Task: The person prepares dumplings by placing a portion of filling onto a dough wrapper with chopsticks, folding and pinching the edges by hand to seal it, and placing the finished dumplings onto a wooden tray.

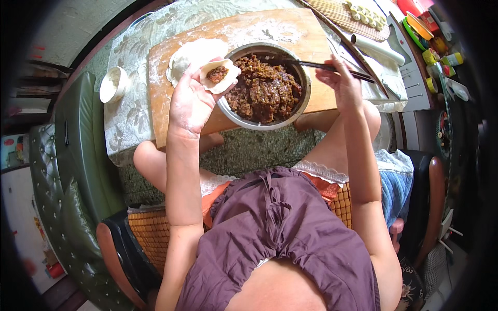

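Note:
On the fingers of my left hand (192,99) rests a round dough wrapper (229,79) with a lump of brown filling (216,74) at its centre. My right hand (342,81) grips a pair of dark chopsticks (317,65), whose tips reach over the far part of a metal bowl (306,99). Brown minced filling (268,91) is heaped in this bowl, which stands at the near edge of a wooden board (241,25). Behind my left hand lies a pile of floured dough wrappers (198,50) on the board.
A small white bowl (114,83) stands on the patterned tablecloth (128,116) at left. Several shaped dumplings (367,15) sit on a round slatted tray (330,11) at far right. Nearer are a long thin stick (346,41) and a white roll (377,49). Flour dusts the board.

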Demonstrator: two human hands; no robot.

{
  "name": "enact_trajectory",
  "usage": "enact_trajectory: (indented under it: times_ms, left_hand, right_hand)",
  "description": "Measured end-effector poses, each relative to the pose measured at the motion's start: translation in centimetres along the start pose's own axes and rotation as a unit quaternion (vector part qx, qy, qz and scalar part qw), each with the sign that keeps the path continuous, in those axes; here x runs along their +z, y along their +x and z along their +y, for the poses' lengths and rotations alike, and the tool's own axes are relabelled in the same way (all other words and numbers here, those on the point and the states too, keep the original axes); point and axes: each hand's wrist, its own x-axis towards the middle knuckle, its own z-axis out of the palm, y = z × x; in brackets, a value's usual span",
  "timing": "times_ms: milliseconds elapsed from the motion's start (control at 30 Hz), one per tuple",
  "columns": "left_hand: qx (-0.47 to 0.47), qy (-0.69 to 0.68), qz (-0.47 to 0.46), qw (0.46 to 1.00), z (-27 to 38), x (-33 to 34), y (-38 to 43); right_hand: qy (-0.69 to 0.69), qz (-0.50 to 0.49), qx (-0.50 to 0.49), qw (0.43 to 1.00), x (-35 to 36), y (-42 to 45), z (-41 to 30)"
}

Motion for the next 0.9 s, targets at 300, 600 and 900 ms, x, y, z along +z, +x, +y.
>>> enact_trajectory:
  times_ms: [300,600,900]
  left_hand:
    - [-0.02,-0.018,0.009,1.0,-0.3,0.9,-0.2]
    - [-0.08,-0.066,-0.04,0.994,-2.8,2.6,0.2]
    - [-0.089,-0.082,-0.092,0.988,-2.8,2.9,-1.3]
  right_hand:
    - [-0.168,0.035,0.07,0.983,0.6,-1.1,0.8]
    - [-0.334,-0.151,-0.217,0.905,4.7,-8.3,-1.3]
    - [-0.467,-0.182,-0.482,0.719,8.0,-7.2,-1.2]
